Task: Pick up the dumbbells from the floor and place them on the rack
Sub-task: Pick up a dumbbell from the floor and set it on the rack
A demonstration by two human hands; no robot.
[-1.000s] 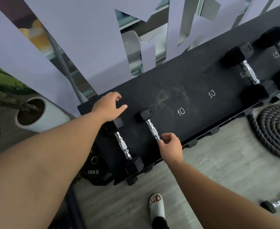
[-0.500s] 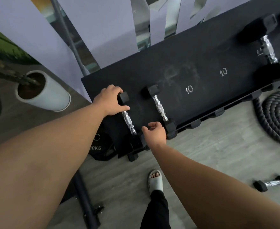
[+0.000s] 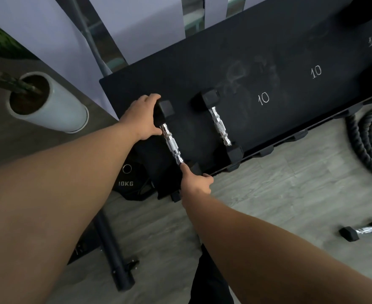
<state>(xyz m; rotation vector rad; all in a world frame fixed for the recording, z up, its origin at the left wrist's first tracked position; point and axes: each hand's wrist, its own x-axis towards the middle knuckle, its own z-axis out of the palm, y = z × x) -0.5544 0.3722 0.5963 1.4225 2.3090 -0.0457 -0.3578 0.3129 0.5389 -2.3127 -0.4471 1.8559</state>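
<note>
- Since half a second ago, the right hand (image 3: 197, 183) has been shifted onto the near head of the left dumbbell (image 3: 171, 140); earlier it was hovering between the two dumbbells.
- The left hand (image 3: 142, 116) is still curled over that dumbbell's far head, fingers wrapped around the black hexagonal block.
- The right fingers are closed on the near head, the thumb laid against the knurled chrome handle.
- This dumbbell lies at the left end of the rack (image 3: 224, 51), a matte black shelf with "10" chalked twice.
- A second dumbbell (image 3: 219, 126) lies untouched just beside it.
- Another small dumbbell (image 3: 364, 230) remains on the grey plank floor (image 3: 279, 194), well apart.
</note>
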